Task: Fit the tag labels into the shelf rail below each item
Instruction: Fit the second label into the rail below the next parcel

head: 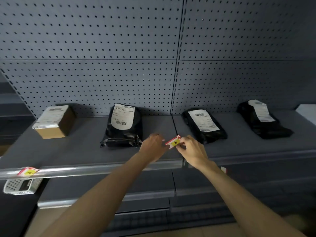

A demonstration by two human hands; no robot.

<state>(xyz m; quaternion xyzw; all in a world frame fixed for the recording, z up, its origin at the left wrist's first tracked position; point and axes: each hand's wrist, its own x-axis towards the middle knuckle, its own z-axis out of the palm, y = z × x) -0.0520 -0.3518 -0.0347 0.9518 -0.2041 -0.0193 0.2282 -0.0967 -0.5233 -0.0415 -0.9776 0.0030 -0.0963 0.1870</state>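
Above the grey metal shelf (pixel 239 147), between the second and third parcels, both hands met over a small red, white and yellow card tag label (pixel 174 142) marked with a handwritten letter. The likeliest fault from that position was a misplacement: the label hung over the seam between the two shelf bays, so it could have been pushed into the clear plastic shelf rail (pixel 95 168) under the wrong item, neither squarely below the black plastic mailer bag with a white shipping label (pixel 123 127) nor below the neighbouring black mailer bag (pixel 204 125). A thin card pinched only at its ends might also have buckled or slipped free. The right hand (pixel 191 149) gripped the label's right end between thumb and fingertips, closed upon it; the left hand (pixel 153 145) touched the left end, though whether it truly pinched could not be told. One similar tag (pixel 28 171) already sat in the rail below the brown cardboard box (pixel 54 121).
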